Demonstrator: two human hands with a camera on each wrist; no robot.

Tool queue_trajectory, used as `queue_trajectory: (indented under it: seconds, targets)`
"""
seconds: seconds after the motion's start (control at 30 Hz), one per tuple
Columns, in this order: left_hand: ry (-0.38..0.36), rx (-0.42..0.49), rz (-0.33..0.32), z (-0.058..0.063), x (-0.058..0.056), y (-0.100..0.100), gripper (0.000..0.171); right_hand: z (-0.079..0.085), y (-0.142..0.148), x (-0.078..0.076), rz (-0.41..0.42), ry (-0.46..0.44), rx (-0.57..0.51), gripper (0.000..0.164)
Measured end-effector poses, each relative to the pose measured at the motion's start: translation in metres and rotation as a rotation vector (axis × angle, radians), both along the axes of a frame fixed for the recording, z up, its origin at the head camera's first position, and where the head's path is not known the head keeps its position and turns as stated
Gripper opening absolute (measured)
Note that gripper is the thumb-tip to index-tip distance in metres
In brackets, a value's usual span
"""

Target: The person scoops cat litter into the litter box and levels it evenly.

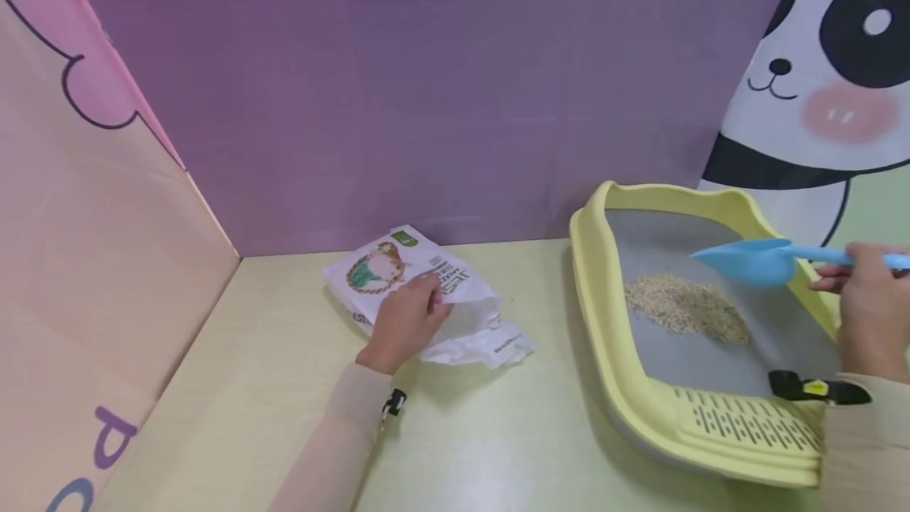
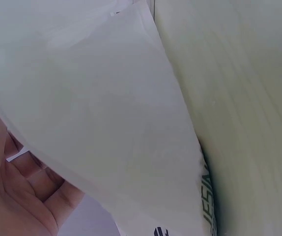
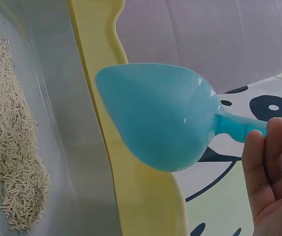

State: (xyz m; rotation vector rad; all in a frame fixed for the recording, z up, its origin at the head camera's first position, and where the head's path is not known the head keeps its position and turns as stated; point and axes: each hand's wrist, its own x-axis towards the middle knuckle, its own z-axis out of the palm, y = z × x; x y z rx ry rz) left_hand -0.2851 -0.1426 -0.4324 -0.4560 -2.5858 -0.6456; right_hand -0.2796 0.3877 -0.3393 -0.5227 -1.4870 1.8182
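Note:
A white printed paper-like bag of litter [image 1: 380,267] lies on its side with its torn mouth facing the near right. My left hand [image 1: 407,322] grips the upper edge of that mouth, and in the left wrist view the fingers [image 2: 47,184] curl behind the white sheet [image 2: 106,113]. My right hand [image 1: 876,310] holds a light blue scoop [image 1: 771,263] by its handle, above the right side of the litter box [image 1: 617,338]. Pale pellet litter [image 1: 686,306] forms a low heap on the box's grey floor; the right wrist view shows short sticks [image 3: 15,152].
The box has a raised yellow rim with a slotted step [image 1: 746,421] at its near end. Behind the pale tabletop [image 1: 284,385] hangs a purple cloth [image 1: 426,101]. A panda-print sheet [image 1: 846,101] stands at the right, and a peach panel [image 1: 92,220] borders the left.

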Motion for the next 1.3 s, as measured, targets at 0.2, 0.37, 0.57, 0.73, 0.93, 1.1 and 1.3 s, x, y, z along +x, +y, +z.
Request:
queue_trajectory:
  seconds: [0.2, 0.37, 0.57, 0.73, 0.93, 1.1, 1.3]
  targets:
    - [-0.006, 0.002, -0.003, -0.001, -0.001, -0.001, 0.024, 0.008, -0.015, 0.011, -0.047, -0.071, 0.203, 0.015]
    - [-0.013, 0.008, -0.010, -0.001, -0.001, 0.000, 0.026, 0.018, -0.037, 0.018, 0.009, -0.050, 0.230, 0.016]
    - [-0.020, 0.003, -0.008, 0.000, -0.001, 0.001, 0.025, 0.031, -0.082, 0.028, 0.093, 0.048, 0.281, 0.018]
    - [-0.012, -0.003, -0.005, 0.003, 0.001, -0.001, 0.022, 0.033, -0.126, 0.032, 0.279, 0.294, 0.178, 0.019]
    - [-0.018, 0.013, 0.004, 0.006, 0.002, 0.000, 0.022, 0.035, -0.173, 0.041, 0.584, 0.293, 0.187, 0.020]
    - [-0.034, 0.008, 0.007, 0.005, 0.002, 0.001, 0.022, 0.031, -0.206, 0.051, 0.747, 0.138, 0.407, 0.013]
    - [-0.050, 0.005, 0.019, 0.003, 0.001, 0.000, 0.023, 0.009, -0.247, 0.055, 0.872, -0.014, 0.517, 0.025]
